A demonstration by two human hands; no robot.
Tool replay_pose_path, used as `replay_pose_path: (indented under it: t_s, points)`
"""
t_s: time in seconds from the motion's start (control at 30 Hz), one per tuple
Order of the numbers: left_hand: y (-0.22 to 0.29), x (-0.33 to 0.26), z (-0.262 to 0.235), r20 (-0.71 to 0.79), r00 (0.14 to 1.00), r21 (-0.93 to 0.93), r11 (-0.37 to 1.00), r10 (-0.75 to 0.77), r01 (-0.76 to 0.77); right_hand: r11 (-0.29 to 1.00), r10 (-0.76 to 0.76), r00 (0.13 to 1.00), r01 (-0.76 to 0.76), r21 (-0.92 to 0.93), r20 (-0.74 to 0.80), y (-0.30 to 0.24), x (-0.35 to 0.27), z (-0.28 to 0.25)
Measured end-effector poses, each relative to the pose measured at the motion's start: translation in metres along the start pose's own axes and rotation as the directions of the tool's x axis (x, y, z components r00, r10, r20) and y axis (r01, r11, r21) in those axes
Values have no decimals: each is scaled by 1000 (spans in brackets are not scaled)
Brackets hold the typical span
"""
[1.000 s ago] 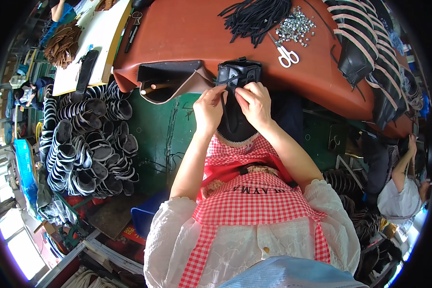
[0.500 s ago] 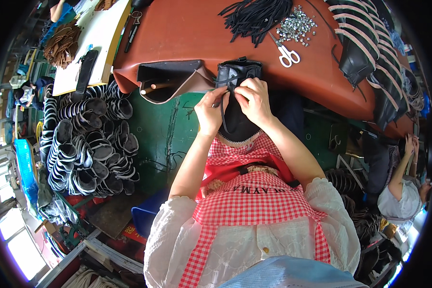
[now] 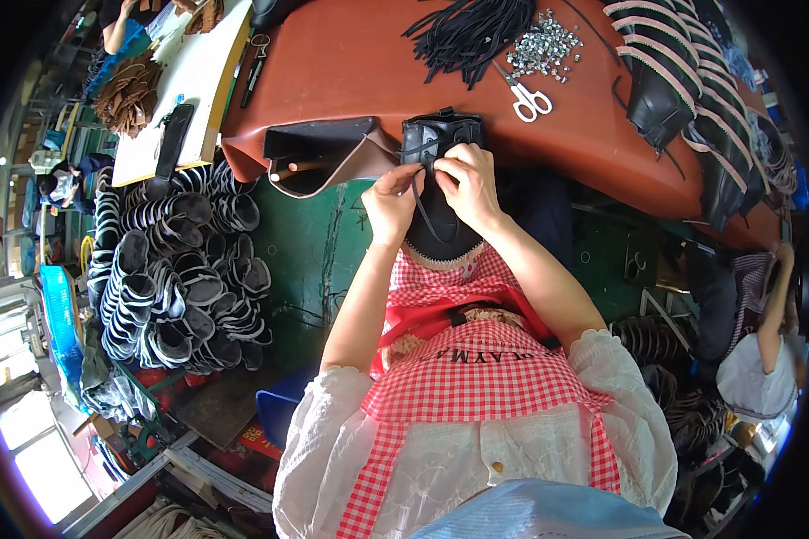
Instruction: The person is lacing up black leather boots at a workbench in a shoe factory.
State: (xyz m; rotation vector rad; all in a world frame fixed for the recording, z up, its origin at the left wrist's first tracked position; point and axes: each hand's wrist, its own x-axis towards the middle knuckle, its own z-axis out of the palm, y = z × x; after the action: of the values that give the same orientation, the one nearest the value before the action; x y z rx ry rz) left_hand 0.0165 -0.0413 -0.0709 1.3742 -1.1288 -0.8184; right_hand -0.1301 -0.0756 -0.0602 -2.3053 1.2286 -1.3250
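A black boot upper (image 3: 440, 144) hangs over the near edge of the red-brown table (image 3: 351, 63), its lower part draped onto my lap. My left hand (image 3: 391, 199) pinches a thin black lace (image 3: 420, 211) that runs down across the boot. My right hand (image 3: 466, 180) presses on the boot's front and grips it just beside the left hand. Both hands nearly touch each other at the table's edge.
On the table lie white-handled scissors (image 3: 528, 101), a heap of metal eyelets (image 3: 544, 45), a bundle of black laces (image 3: 472, 31) and an open brown pouch (image 3: 324, 153). Black boots (image 3: 692, 99) line the right. Piled boot parts (image 3: 166, 269) fill the floor left. Another person (image 3: 764, 359) sits at right.
My left hand has drawn back slightly toward me, pulling the lace out from the boot. My right hand stays on the boot.
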Motion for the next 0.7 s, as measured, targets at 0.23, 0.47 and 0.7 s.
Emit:
replay_pose_path:
  t_s: [0.23,0.47,0.7]
  points:
    - [-1,-2,6,-35,996,-142,987,-81,75,998,-21,999,22,-62,26,-1,1,-4]
    - [-5,-4,1,4,983,-326,929,-183,174,994,-92,996,91,-58,-14,5,0,-22]
    - [3,-4,-8,84,971,-277,931,-225,239,990,137,932,-144,4,-335,31,6,-108]
